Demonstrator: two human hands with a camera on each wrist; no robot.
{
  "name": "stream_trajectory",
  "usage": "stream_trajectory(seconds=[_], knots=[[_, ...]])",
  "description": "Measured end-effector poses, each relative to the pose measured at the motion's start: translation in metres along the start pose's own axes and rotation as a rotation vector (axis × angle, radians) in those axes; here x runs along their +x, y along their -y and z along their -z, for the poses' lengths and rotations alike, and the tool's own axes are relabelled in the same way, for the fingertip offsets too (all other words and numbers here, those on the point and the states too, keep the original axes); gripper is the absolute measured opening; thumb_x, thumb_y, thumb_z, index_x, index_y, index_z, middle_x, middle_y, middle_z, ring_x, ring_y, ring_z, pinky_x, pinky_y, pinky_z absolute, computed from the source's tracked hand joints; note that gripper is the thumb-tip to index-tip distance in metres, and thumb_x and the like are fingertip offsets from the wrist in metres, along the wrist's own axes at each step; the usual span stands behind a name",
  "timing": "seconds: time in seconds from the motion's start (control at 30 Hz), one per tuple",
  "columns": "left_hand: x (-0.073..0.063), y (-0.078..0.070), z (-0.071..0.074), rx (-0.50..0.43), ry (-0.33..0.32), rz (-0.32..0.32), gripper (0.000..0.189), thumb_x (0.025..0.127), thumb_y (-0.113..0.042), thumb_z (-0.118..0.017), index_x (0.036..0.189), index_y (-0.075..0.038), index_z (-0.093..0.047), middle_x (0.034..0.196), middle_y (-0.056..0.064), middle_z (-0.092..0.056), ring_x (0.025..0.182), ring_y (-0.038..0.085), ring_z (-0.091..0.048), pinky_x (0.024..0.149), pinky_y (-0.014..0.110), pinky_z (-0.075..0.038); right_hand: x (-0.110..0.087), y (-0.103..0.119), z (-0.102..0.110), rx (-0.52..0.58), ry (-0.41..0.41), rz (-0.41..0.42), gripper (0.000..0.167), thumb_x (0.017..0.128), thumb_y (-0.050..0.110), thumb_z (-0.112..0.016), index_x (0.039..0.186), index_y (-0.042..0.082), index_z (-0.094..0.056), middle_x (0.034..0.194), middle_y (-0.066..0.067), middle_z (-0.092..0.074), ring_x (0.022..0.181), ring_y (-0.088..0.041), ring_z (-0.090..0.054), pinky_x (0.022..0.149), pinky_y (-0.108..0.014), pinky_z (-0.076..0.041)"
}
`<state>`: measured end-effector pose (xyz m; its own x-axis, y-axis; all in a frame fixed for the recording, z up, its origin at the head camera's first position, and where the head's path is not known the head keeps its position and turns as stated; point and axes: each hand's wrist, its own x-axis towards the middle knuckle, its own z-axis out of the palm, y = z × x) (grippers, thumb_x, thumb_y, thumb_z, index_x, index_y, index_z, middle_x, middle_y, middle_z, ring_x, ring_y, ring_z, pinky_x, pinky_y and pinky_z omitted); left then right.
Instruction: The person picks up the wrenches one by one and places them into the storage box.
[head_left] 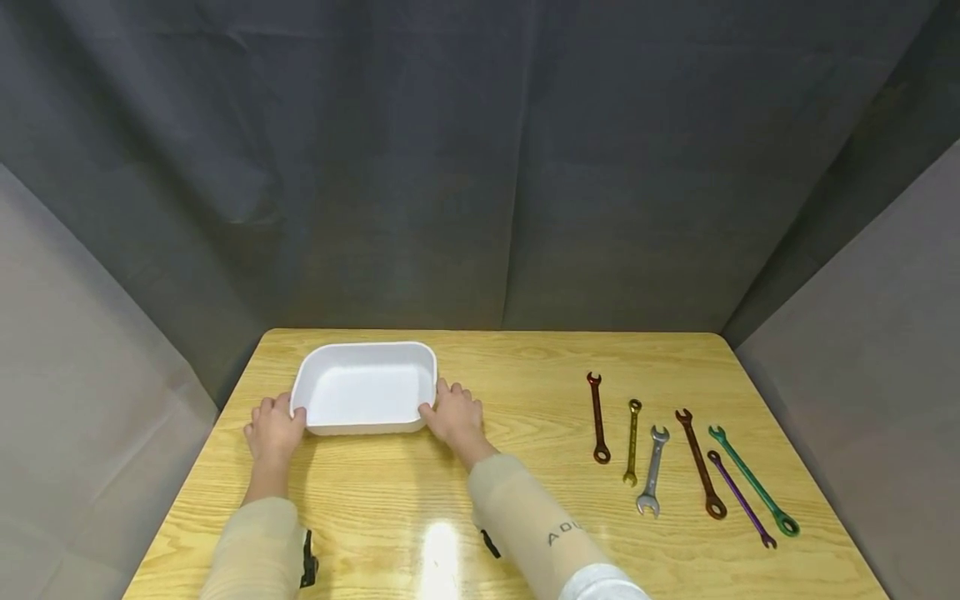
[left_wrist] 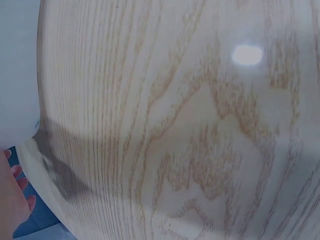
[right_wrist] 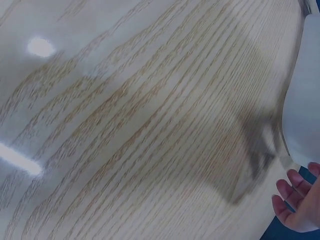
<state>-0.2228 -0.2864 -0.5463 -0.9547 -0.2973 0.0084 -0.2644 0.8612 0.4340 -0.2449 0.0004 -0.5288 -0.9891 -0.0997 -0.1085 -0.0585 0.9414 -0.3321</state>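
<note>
Directly between 2 hands (head_left: 273, 429) (head_left: 456, 414) sits a white tray (head_left: 367, 396).

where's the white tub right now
In the head view, the white tub is on the left, toward the far edge of the table, between the left hand and right hand.

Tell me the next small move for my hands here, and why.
I'd probably ease the white tray a little to the right: your left hand and right hand hold its opposite ends, while all six wrenches lie outside it, farther right on the wooden table.
</note>
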Motion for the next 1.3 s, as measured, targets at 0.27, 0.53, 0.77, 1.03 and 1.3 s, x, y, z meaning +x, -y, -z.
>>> stream_trajectory(seconds=[0.27, 0.53, 0.77, 1.03, 1.3], knots=[[0.002, 0.000, 0.000, 0.042, 0.028, -0.013, 0.052, 0.091, -0.031, -0.038, 0.132, 0.001, -0.040, 0.125, 0.029, -0.037, 0.115, 0.045, -0.031, 0.088, 0.059, -0.025, 0.001, -0.003, -0.001, -0.032, 0.012, 0.009, 0.064, 0.085, 0.052, -0.042, 0.138, 0.017, -0.038, 0.121, -0.011, -0.051, 0.109, -0.029, -0.050, 0.088, -0.049, -0.038], [0.003, -0.001, 0.002, 0.086, 0.033, -0.049, 0.052, 0.091, -0.031, -0.039, 0.131, 0.003, -0.041, 0.125, 0.029, -0.037, 0.114, 0.045, -0.032, 0.089, 0.060, -0.025, 0.001, -0.007, -0.004, -0.079, -0.015, 0.036, 0.066, 0.084, 0.054, -0.042, 0.138, 0.015, -0.038, 0.125, -0.011, -0.050, 0.111, -0.029, -0.048, 0.091, -0.050, -0.036], [0.000, -0.002, 0.004, 0.126, 0.013, -0.099, 0.052, 0.090, -0.031, -0.040, 0.128, 0.004, -0.044, 0.123, 0.029, -0.040, 0.111, 0.044, -0.035, 0.086, 0.060, -0.028, 0.000, -0.012, -0.004, -0.124, -0.027, 0.058, 0.067, 0.084, 0.054, -0.040, 0.137, 0.014, -0.038, 0.128, -0.010, -0.047, 0.114, -0.028, -0.045, 0.093, -0.050, -0.035], [-0.001, -0.002, 0.002, 0.138, 0.030, -0.131, 0.053, 0.090, -0.032, -0.039, 0.128, 0.003, -0.044, 0.123, 0.029, -0.041, 0.110, 0.044, -0.035, 0.084, 0.060, -0.030, -0.002, -0.018, -0.005, -0.117, -0.054, 0.067, 0.064, 0.084, 0.052, -0.042, 0.136, 0.013, -0.040, 0.129, -0.011, -0.047, 0.117, -0.029, -0.044, 0.094, -0.050, -0.034], [-0.004, -0.003, -0.002, 0.144, 0.020, -0.155, 0.053, 0.089, -0.033, -0.039, 0.129, 0.002, -0.044, 0.121, 0.027, -0.043, 0.109, 0.042, -0.037, 0.083, 0.058, -0.030, -0.004, -0.025, -0.008, -0.123, -0.095, 0.090, 0.064, 0.082, 0.052, -0.041, 0.133, 0.012, -0.043, 0.123, -0.010, -0.050, 0.112, -0.027, -0.046, 0.091, -0.048, -0.036]])
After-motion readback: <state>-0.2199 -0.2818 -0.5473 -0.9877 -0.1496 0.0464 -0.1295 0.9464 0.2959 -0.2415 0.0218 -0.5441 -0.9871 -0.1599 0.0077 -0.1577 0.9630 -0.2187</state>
